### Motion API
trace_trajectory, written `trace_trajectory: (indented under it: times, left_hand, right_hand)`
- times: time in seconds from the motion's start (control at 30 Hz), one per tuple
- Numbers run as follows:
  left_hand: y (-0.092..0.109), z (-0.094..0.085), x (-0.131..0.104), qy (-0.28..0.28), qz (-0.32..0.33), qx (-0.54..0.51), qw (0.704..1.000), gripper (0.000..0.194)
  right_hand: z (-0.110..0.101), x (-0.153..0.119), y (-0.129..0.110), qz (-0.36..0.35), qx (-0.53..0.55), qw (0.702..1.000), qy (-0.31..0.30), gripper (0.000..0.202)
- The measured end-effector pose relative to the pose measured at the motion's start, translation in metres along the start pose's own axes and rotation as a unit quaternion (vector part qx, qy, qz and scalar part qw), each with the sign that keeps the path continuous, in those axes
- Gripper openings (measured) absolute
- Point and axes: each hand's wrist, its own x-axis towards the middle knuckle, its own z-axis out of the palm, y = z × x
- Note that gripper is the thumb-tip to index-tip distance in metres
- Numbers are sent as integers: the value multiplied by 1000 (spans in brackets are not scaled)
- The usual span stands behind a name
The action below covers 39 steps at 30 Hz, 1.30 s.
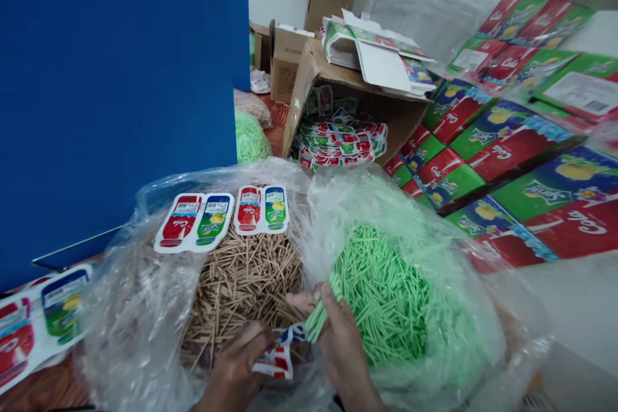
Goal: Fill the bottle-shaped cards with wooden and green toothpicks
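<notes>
Stacked cartons (512,158) fill my feed's right side. I see the right hand (338,328) gripping bunched green sticks (317,317) beside a printed packet (279,360) pinched in the left hand (241,355); contact looks uncertain through blur. I'd keep the ends level, grip light. Around them sit the brown-stick bag (128,299) and green-stick bag (461,290).

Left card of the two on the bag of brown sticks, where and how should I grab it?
Probably pinch the card by its lower edge, from your near side: it looks thin and flat, and that edge faces you, uncovered.
</notes>
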Motion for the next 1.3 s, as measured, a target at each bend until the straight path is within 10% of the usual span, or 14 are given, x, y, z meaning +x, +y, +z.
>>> trace_trajectory:
  times: [0.17,0.43,0.8,1.13,1.3]
  left_hand:
    - [2,1,3,-53,6,-8,999,27]
    - [5,11,4,-43,-92,-63,993,8]
    - [10,2,6,-94,-76,-63,991,12]
    - [10,2,9,-93,-54,-63,992,15]
    - [14,4,10,-78,-209,-93,970,3]
  right_hand:
    - [2,4,3,-5,-10,999,-38,36]
    - [-4,-4,25,-251,-153,954,-60,36]
    - [-10,7,21,15,-114,993,7,46]
    - [-14,16,16,54,-82,994,-42,46]
    - [-20,8,29,-69,-152,985,-37,44]
